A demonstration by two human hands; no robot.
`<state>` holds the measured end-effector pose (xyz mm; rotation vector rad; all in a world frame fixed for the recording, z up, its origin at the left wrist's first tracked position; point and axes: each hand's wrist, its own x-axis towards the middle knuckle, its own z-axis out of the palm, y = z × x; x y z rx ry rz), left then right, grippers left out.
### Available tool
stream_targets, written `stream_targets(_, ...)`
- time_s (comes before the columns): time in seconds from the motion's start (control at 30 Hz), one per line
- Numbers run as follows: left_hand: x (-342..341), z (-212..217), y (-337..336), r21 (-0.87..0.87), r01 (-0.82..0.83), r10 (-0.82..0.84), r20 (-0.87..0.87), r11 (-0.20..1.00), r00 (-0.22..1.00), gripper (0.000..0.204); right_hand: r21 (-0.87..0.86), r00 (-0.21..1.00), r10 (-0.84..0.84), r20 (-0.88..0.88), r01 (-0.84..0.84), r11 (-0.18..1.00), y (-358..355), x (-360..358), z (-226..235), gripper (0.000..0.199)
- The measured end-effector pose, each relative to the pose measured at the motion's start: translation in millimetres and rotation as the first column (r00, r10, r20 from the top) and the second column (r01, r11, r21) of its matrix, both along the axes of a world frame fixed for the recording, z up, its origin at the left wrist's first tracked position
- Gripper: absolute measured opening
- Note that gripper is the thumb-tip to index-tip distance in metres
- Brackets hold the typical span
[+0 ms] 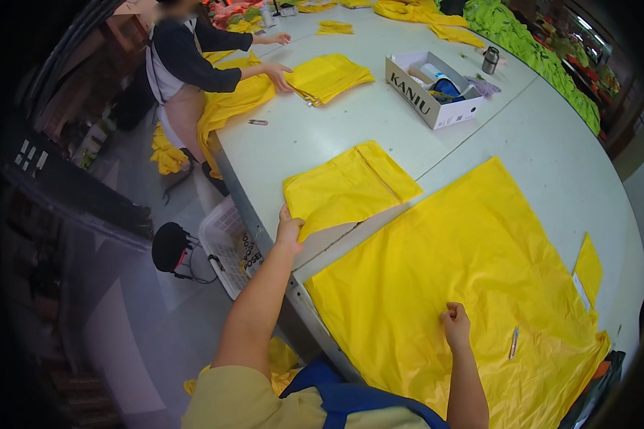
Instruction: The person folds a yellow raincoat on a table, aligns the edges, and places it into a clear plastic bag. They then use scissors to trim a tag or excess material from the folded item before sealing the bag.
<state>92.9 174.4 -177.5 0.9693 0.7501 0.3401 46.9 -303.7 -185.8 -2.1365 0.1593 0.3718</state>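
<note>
Where the white table [522, 136] meets its near-left edge, a folded yellow cloth [347, 187] lies flat, its long axis running from the near-left corner up toward the far right, with a stitched band crossing its right end. The left hand [288, 232] is closed on the near-left corner of this folded piece, thumb on top, right at the table's edge. Just beside it, toward the person, a much larger yellow sheet [465, 286] is spread open over the table; its long side runs along the same diagonal, and its near edge hangs off the table. The right hand [456, 323] is curled into a loose fist, pinching a small pucker of that sheet near its middle. A small pale tool [514, 342] lies on the sheet just right of that hand. A narrow yellow strip [589, 268] rests at the sheet's far-right side.

Further off on the table sit a stack of folded yellow cloths [330, 76], an open cardboard box [432, 91] holding bits and pieces, and a metal flask [489, 60]. A co-worker in dark sleeves [193, 61] stands at the far-left end, one hand on that stack. Below the table edge stands a white plastic basket [225, 243] on the floor, and green cloth [544, 57] is heaped along the far-right side.
</note>
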Motion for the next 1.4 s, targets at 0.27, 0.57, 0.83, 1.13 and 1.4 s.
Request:
stream_targets(0.27,37,10,21,0.089,0.181,-0.18,-0.015,0.98,0.984,0.078,-0.123,0.999,-0.041,0.001,0.041,0.992,13,0,9,0.035)
stream_targets(0.57,17,-1,72,0.027,0.604,-0.6,-0.086,0.797,0.796,0.076,0.604,0.858,-0.134,-0.496,0.452,0.656,136,64,61,0.061)
stream_targets(0.83,33,8,-55,0.808,0.589,-0.72,-0.402,0.011,0.566,0.06,0.214,0.954,-0.258,-0.154,0.287,0.934,194,73,28,0.044)
stream_targets(1.13,63,13,-122,0.648,0.698,-0.492,-0.735,-0.305,0.467,0.047,-0.256,0.909,0.304,0.285,-0.234,0.938,217,78,19,0.043)
stream_targets(1.4,47,8,-82,0.682,0.693,-0.717,-0.36,0.235,0.597,0.043,-0.771,0.879,0.477,-0.002,-0.305,0.558,228,88,53,0.029)
